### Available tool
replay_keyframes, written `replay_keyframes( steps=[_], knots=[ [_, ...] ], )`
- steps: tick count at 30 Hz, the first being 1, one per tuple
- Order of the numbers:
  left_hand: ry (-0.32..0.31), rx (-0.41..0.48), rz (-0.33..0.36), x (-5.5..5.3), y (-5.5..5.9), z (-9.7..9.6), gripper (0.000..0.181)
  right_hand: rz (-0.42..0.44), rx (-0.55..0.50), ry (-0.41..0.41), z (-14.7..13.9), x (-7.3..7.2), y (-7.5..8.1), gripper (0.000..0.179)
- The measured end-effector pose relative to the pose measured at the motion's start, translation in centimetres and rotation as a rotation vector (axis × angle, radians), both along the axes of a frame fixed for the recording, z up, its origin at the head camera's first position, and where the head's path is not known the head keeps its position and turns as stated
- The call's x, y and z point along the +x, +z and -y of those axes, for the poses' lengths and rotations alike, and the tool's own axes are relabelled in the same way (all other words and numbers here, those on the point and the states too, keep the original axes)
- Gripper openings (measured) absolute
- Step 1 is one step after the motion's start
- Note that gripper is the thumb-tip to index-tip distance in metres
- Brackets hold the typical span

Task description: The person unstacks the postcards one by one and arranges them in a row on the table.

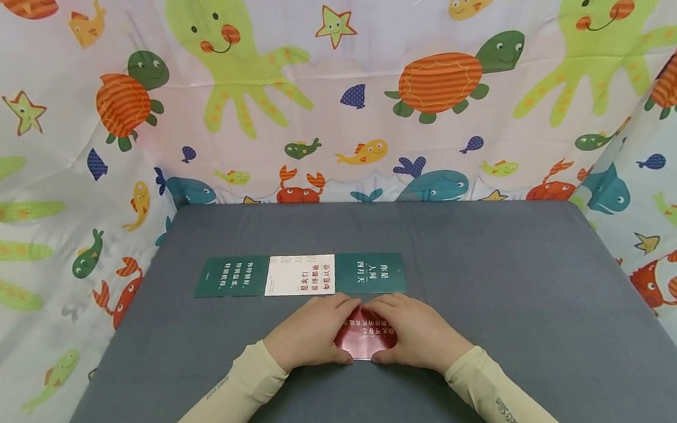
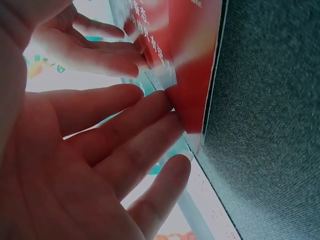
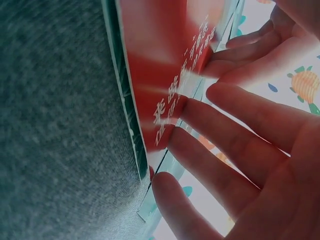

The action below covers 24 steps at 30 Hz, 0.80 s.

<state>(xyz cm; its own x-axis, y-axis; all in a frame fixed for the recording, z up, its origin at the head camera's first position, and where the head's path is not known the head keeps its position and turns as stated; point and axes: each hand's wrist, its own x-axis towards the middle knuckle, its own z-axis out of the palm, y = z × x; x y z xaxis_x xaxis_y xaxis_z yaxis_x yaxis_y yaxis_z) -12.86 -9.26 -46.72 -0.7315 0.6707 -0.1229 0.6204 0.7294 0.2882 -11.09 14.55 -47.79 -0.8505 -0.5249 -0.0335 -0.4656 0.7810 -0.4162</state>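
Cream slvs [image 1: 228,403]; dk lettering [image 1: 506,413] on each

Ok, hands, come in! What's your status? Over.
Left grip, right grip: around opposite ends of red card. Red card lettering-side up. Card row lies beyond, seemingly not in the way.

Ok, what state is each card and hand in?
Red card, text side up, between both hands.
Left hand, gripping the red card's edges.
Right hand, gripping the red card's edges.
Left green card, flat, text showing.
White card, flat, text showing.
Right green card, flat, text showing.
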Motion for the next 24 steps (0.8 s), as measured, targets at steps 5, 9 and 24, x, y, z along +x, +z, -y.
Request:
replay_keyframes(
  steps=[5,9,24],
  knots=[
    [-0.001,0.015,0.020,0.04,0.09,-0.21,0.095,0.007,-0.006,-0.005,-0.15,0.07,0.04,0.083],
    [0.000,0.040,0.041,0.01,0.06,-0.42,0.094,0.006,-0.007,-0.004,-0.34,0.16,0.14,0.082],
    [0.005,0.092,0.086,-0.45,-0.01,0.14,0.097,-0.029,-0.020,0.043,-0.24,0.04,0.55,0.083]
  ],
)
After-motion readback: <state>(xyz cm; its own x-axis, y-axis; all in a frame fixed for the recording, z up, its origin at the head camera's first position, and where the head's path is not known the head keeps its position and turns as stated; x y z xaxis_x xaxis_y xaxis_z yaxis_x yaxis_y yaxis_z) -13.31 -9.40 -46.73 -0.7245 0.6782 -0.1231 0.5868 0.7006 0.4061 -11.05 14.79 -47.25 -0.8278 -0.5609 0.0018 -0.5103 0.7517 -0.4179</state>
